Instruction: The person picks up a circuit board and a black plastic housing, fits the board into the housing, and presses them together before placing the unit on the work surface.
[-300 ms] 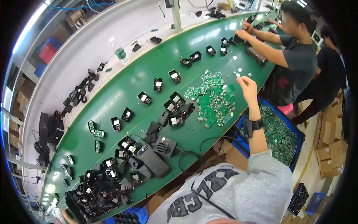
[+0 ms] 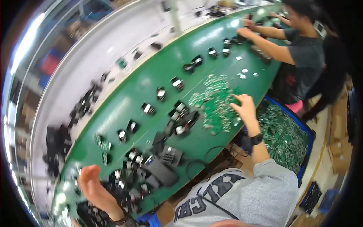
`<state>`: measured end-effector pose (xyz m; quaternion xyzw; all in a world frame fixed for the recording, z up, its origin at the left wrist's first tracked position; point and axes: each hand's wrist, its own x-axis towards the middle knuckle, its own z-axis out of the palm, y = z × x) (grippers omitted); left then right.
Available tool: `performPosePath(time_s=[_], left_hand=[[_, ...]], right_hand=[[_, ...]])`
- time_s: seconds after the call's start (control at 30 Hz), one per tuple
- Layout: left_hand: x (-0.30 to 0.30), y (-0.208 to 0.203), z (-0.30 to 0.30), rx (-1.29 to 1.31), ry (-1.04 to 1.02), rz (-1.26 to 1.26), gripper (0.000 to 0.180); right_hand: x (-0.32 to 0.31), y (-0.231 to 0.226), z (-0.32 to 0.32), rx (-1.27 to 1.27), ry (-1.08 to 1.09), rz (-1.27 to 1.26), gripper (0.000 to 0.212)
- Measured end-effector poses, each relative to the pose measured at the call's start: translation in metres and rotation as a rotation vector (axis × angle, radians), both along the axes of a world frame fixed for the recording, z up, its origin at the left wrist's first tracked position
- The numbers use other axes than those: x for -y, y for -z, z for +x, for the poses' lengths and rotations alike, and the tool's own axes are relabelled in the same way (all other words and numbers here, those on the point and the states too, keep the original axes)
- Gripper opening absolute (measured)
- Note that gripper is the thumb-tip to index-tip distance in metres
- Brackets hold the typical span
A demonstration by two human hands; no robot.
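Observation:
My right hand (image 2: 245,109) hovers at the right side of a loose pile of green circuit boards (image 2: 215,108), with thumb and forefinger apart and nothing visible between them. Small white squares (image 2: 242,75) lie on the table just beyond it. My left hand (image 2: 92,187), smeared by motion, is raised over the near left of the table with its fingers stretched out. Beneath and beside it is a heap of black plastic housings (image 2: 119,181) with wires and white parts. No object shows in the left hand.
Open black housings (image 2: 148,108) stand in a row along the green table (image 2: 132,89). A dark grey box (image 2: 160,170) sits near the front edge. A blue bin (image 2: 304,162) of circuit boards stands at right. A co-worker (image 2: 306,56) works at the far right.
My right hand has moved back from the white squares to the circuit boards, and its pinch has opened. My left hand has come into view at lower left. The view has shifted slightly.

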<state>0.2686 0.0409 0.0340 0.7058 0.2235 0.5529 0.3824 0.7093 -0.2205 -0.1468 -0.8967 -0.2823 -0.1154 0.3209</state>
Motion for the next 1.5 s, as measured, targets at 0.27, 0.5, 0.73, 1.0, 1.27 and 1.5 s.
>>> performPosePath(time_s=[0.27, 0.5, 0.73, 1.0, 1.27, 1.5], left_hand=[[0.068, -0.047, 0.094, 0.000, 1.142, -0.489, 0.043], [0.109, -0.062, 0.156, 0.409, 1.813, -0.671, 0.040], [0.106, -0.063, 0.146, 0.098, 1.741, -0.818, 0.062], [-0.073, 0.062, 0.131, -0.371, 0.607, -0.220, 0.033], [-0.241, 0.198, 0.081, -0.810, -0.170, -0.096, 0.027], [-0.254, 0.201, 0.087, -1.093, -0.422, 0.163, 0.025]], right_hand=[[-0.010, 0.024, 0.000, 0.101, 0.012, 0.130, 0.042], [-0.017, 0.011, 0.001, 0.038, 0.046, 0.564, 0.030], [0.012, 0.056, 0.047, -0.150, 0.243, 0.728, 0.021], [0.032, 0.061, 0.053, 0.129, 0.139, 0.297, 0.017], [0.056, 0.037, 0.060, -0.112, -0.271, -0.049, 0.048], [0.055, 0.023, 0.044, -0.057, -0.191, -0.040, 0.047]])
